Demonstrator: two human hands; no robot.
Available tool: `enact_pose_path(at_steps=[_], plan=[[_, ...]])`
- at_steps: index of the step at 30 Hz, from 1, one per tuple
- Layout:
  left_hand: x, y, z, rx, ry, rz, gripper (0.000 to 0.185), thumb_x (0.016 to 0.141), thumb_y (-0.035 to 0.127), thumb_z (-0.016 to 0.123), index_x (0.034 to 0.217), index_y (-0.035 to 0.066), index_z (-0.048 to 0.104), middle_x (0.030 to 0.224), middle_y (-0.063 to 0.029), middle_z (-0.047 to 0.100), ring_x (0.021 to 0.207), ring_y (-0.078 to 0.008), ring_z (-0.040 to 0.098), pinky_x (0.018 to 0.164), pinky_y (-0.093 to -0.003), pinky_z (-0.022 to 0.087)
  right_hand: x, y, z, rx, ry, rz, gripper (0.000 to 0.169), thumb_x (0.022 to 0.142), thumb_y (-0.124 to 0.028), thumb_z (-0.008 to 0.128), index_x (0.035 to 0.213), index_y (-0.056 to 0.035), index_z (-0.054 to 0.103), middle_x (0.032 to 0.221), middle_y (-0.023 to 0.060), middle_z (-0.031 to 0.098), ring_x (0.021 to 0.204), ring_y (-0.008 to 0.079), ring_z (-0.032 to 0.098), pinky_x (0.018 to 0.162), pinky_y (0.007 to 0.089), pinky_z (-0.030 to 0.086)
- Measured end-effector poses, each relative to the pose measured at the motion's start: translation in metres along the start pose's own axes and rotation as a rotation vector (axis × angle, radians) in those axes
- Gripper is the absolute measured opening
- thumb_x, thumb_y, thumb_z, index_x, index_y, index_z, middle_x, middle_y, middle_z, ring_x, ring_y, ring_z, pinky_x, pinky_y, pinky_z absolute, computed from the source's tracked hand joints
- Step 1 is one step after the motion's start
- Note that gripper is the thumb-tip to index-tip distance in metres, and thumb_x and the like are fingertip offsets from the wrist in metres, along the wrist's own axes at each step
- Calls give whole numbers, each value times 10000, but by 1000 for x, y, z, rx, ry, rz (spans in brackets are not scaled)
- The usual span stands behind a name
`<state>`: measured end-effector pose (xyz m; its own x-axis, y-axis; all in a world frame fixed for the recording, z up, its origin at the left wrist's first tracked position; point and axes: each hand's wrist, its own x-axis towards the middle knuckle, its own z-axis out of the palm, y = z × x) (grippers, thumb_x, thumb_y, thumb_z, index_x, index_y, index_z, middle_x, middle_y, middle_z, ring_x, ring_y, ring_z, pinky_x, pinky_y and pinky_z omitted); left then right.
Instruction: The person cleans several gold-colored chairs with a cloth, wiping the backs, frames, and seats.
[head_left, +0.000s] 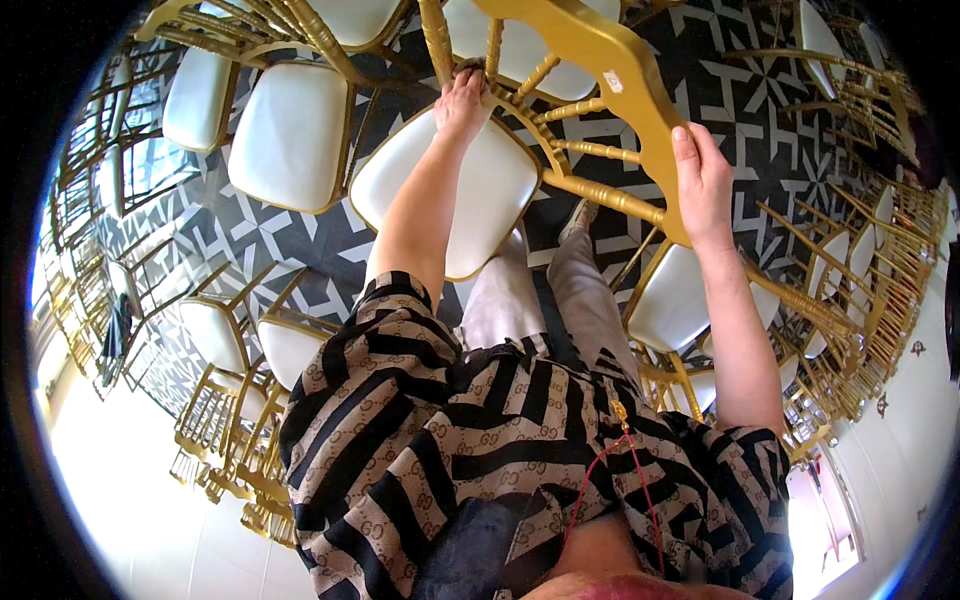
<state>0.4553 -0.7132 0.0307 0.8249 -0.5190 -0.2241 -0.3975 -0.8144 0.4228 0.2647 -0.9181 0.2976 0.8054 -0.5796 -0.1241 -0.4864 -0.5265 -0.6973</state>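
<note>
A gold chair with turned spindles stands before me, its wavy top rail (637, 67) running from the top centre down to the right. Its white padded seat (495, 180) lies below my left forearm. My left hand (461, 105) is closed around a small dark item (469, 66), perhaps a cloth, against the lower part of the chair's back, beside a post. With thumb and fingers, my right hand (703, 176) grips the right end of the top rail. A small white sticker with a mark (613, 81) is on that rail.
More gold chairs with white seats surround me, including a nearby one on the left (291, 135) and one by my right forearm (671, 300). Many chairs crowd both sides. A folded dark umbrella (116, 337) hangs at far left. The floor (322, 240) has a black and white pattern.
</note>
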Motion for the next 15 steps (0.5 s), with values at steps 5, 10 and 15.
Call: enact_pose_path(at_steps=[5, 10, 15], plan=[[-30, -35, 2, 15, -90, 56, 321, 841, 188, 610, 1161, 163, 626, 1204, -43, 613, 1110, -298, 569, 925, -400, 478, 0, 5, 0, 20, 20, 1, 338, 1006, -341, 515, 1024, -21, 625, 701, 126, 598, 603, 219, 549, 587, 343, 452], [-57, -108, 14, -57, 135, -232, 390, 782, 119, 620, 1172, 123, 622, 1150, -112, 589, 1056, -339, 563, 900, -429, 468, 0, -4, -1, 37, -3, 26, 338, 1011, -339, 511, 1029, -19, 619, 720, 96, 600, 617, 178, 531, 589, 324, 448], [-26, -114, 15, -19, 183, -288, 432, 812, 86, 576, 1242, 121, 587, 1229, -126, 557, 1113, -345, 540, 933, -440, 453, 0, -1, 0, 59, -16, 56, 325, 1015, -325, 512, 1049, -19, 616, 723, 72, 593, 636, 138, 524, 600, 292, 439]])
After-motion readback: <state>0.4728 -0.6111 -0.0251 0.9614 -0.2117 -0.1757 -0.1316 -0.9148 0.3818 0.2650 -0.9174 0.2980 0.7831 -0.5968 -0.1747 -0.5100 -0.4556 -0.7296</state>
